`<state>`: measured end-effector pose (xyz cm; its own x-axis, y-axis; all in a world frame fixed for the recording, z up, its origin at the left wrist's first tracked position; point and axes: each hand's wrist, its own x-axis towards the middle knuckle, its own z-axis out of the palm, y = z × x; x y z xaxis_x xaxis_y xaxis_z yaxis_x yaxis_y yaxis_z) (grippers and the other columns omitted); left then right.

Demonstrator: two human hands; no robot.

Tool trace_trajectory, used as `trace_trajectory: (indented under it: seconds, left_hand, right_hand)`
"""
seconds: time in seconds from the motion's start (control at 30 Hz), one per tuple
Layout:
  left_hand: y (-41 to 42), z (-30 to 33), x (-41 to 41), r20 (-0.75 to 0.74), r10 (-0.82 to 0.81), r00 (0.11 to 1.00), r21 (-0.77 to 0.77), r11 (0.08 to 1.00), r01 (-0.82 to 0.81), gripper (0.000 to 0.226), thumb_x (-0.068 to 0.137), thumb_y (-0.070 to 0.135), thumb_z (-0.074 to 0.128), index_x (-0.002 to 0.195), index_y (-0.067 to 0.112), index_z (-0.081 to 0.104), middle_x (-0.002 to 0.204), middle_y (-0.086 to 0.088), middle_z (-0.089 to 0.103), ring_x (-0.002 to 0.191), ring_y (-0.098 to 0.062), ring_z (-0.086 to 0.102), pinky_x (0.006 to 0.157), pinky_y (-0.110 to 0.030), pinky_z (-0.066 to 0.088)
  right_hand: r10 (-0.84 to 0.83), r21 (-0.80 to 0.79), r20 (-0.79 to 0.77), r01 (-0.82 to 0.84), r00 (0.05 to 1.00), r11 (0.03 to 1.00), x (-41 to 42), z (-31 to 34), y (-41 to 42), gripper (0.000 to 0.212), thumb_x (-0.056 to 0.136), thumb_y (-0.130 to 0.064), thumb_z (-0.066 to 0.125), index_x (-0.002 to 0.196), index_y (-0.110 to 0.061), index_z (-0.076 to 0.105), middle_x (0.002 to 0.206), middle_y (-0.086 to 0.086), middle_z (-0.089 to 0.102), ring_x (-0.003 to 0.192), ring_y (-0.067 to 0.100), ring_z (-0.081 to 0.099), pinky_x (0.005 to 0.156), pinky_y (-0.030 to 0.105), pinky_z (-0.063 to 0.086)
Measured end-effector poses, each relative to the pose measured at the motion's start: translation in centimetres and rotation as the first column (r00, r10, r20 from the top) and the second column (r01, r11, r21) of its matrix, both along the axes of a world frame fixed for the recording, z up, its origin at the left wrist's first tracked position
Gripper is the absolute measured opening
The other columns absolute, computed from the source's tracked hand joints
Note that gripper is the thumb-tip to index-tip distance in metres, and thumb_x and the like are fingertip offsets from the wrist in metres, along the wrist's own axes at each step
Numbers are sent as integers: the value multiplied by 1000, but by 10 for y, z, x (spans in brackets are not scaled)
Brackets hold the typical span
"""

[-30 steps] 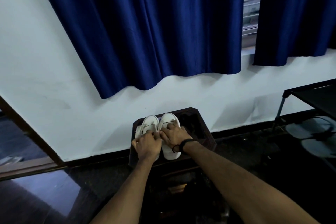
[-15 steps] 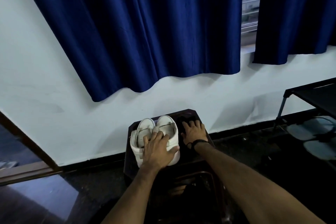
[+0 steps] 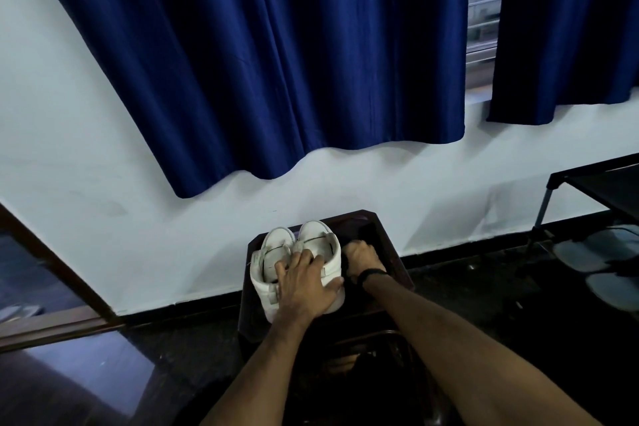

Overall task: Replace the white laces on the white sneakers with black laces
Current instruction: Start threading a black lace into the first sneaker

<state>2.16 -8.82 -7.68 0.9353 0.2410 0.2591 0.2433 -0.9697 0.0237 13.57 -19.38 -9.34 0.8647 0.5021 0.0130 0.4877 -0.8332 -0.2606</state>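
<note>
Here the left hand (image 3: 304, 282) lies spread on the white sneakers (image 3: 297, 263), probably to steady them on the dark stool (image 3: 394, 259); the right hand (image 3: 361, 256) curls beside them, whether around black laces I cannot tell.

Single head-worn wide-angle view, which faced forward and downward toward a white wall (image 3: 103, 135). The stool (image 3: 394, 252) lay low in frame, beyond both forearms.

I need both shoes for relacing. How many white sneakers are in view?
2: side by side on the dark stool. Left sneaker; right sneaker, under the left hand.
</note>
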Motion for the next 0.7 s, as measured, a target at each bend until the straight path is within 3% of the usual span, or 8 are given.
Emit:
trace_trajectory:
  seconds: [0.1,0.17,0.3,0.4,0.5,0.53,0.6,0.7]
  left_hand:
    - [3,4,3,-55,-36,998,-132,991,28,52,75,65,56,117,34,57,123,12,50,130,-14,38,98,-43,28]
    - [3,14,4,43,-57,997,-420,905,69,50,69,57,69,112,34,57,117,13,50,124,-13,41,100,-40,33]
    - [1,51,13,364,111,925,-695,693,190,43,74,40,76,113,33,59,116,19,53,110,-4,51,98,-31,39]
    - [-1,91,21,289,25,957,-914,304,268,38,86,34,73,121,24,62,123,8,63,109,-6,59,97,-25,48]
    - [-4,117,14,256,13,967,-966,47,255,25,97,32,59,101,10,70,74,-2,69,68,-14,63,68,-25,52]
    - [-2,120,12,255,55,965,-967,30,253,28,99,31,56,94,7,69,56,0,56,53,-14,52,55,-23,46]
    - [4,122,5,251,139,958,-967,85,241,30,101,27,52,92,3,68,46,8,33,43,-7,31,45,-19,28]
    - [17,126,-7,265,158,951,-950,210,230,29,101,23,53,92,-1,68,48,8,30,42,-5,27,41,-16,23]
  right_hand:
    - [-36,310,-248,114,968,944,10,18,-16,29,86,-5,56,107,-15,73,106,8,70,99,21,62,81,17,49]
    - [74,541,-413,179,908,822,13,43,-29,31,86,7,52,102,-7,75,82,0,70,74,9,58,59,4,42]
    - [452,771,-519,169,726,614,8,111,-50,29,88,15,50,108,2,66,84,1,70,75,7,66,67,14,51]
    - [604,833,-490,136,628,536,1,149,-55,27,89,10,53,108,-4,65,94,9,69,87,15,66,79,22,52]
    - [603,865,-431,117,672,487,-9,167,-49,22,87,6,61,106,-4,66,91,12,67,84,19,63,78,26,50]
    - [570,862,-414,104,710,496,-12,169,-47,20,86,5,65,104,-3,66,88,12,67,80,19,63,76,25,51]
    - [513,828,-416,79,750,556,-15,169,-45,20,82,-1,72,102,-2,69,86,12,67,77,17,61,73,24,49]
    - [475,739,-461,28,750,673,-17,166,-43,18,83,-11,75,99,-4,74,92,9,71,85,18,60,82,30,48]
